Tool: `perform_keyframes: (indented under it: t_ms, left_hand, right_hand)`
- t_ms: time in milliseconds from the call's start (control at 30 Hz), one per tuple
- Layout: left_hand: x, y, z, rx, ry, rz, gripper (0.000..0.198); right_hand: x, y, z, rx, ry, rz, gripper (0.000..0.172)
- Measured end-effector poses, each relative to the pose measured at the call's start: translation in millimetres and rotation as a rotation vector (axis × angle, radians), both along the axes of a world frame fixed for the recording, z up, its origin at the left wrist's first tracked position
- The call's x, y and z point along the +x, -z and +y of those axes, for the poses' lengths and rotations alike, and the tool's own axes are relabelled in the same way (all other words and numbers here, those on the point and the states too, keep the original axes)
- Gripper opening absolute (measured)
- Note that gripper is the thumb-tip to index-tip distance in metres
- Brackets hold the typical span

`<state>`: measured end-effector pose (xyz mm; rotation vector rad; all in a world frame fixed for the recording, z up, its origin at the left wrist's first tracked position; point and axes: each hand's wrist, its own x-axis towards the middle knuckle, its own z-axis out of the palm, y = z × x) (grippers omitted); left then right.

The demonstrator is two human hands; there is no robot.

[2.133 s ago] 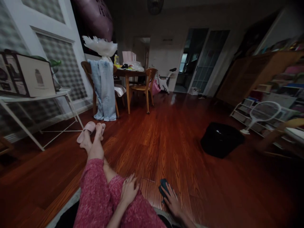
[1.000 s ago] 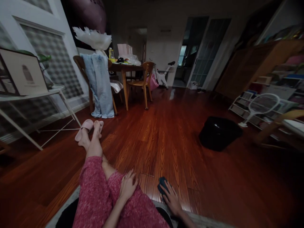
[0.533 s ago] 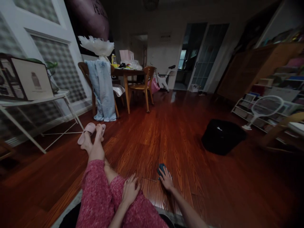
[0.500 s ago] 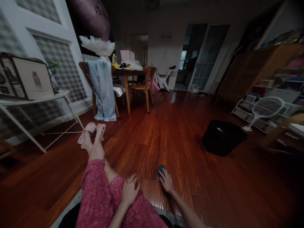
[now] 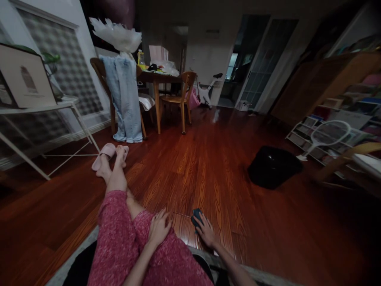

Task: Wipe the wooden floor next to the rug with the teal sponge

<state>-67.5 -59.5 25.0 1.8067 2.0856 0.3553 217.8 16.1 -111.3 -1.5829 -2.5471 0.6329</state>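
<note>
My left hand (image 5: 160,227) lies flat on the thigh of the pink pants (image 5: 114,234), its fingers stretched out and holding nothing. To the right of that leg, my right hand (image 5: 205,230) has its fingers laid over a small dark teal object (image 5: 196,217). Its kind is unclear; one end sticks out past the fingertips, and the rest is covered by the hand. Behind it shows the reddish wooden floor (image 5: 190,171); whether the object touches the floor I cannot tell. My crossed legs stretch forward, with pink slippers (image 5: 107,150) on the feet.
A black bin (image 5: 274,167) stands on the floor at the right, beside a white racket-shaped thing (image 5: 330,133) and a shelf. At the left is a white-legged table (image 5: 64,104). Jeans (image 5: 125,103) hang over a chair by the dining table (image 5: 156,79).
The whole view has shifted a little, so the furniture sits higher. My right hand, with the teal object, appears slightly closer to my leg. My left hand stays on the thigh.
</note>
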Motion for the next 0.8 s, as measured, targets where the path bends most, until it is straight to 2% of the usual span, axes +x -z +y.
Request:
perform_keyframes:
  t_ms: [167, 233, 300, 400, 533, 633, 700, 800]
  left_hand:
    - [1, -7.4, 1, -0.039, -0.001, 0.017, 0.046]
    - [2, -8.7, 1, -0.044, -0.007, 0.018, 0.046]
    - [2, -8.8, 2, -0.047, -0.013, 0.022, 0.047]
    - [3, -7.6, 2, -0.049, -0.016, 0.033, 0.047]
    - [4, -6.4, 2, -0.027, -0.014, 0.023, 0.046]
    - [3, -5.6, 1, -0.002, -0.007, 0.009, 0.044]
    - [2, -4.1, 0, 0.009, -0.004, 0.008, 0.044]
    - [1, -1.1, -1, 0.02, -0.002, 0.01, 0.043]
  right_hand:
    - [-39, -17.6, 70, -0.055, 0.105, -0.075, 0.054]
    - [-50, -22.8, 86, -0.067, 0.133, -0.082, 0.056]
    - [-55, -24.1, 89, -0.062, 0.138, -0.079, 0.055]
    - [-46, -15.4, 69, -0.053, 0.105, -0.049, 0.055]
    - [-6, 7.9, 4, -0.03, -0.004, 0.055, 0.059]
    - [23, 15.9, -40, -0.037, -0.008, 0.061, 0.057]
    - [31, 14.1, -52, -0.036, 0.0, 0.04, 0.055]
    - [25, 5.6, -37, -0.027, 0.0, -0.009, 0.052]
